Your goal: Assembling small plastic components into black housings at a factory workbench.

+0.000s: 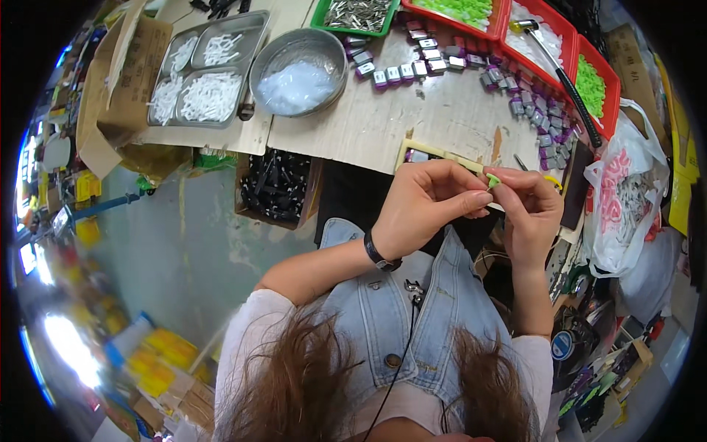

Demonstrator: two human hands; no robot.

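Note:
My two hands meet over the near edge of the workbench. A small bright green plastic piece (493, 180) is pinched between the thumb and forefinger of my right hand (532, 210). My left hand (433, 197) is closed in a pinch just beside it, its fingertips almost against the green piece. Whatever the left fingers hold, if anything, is too small or hidden to make out. Beneath the hands, at the bench edge, lies a cream-coloured narrow frame (471, 163), partly covered by my fingers. A small purple and silver block (417, 156) shows inside it.
Farther back, many purple-and-silver blocks (406, 71) lie on the bench (353, 136). Red trays (610, 121) hold green and white pieces; a hammer (563, 77) rests across them. At left stand a metal bowl (340, 87) and a divided tray (249, 51). A plastic bag (626, 177) hangs right.

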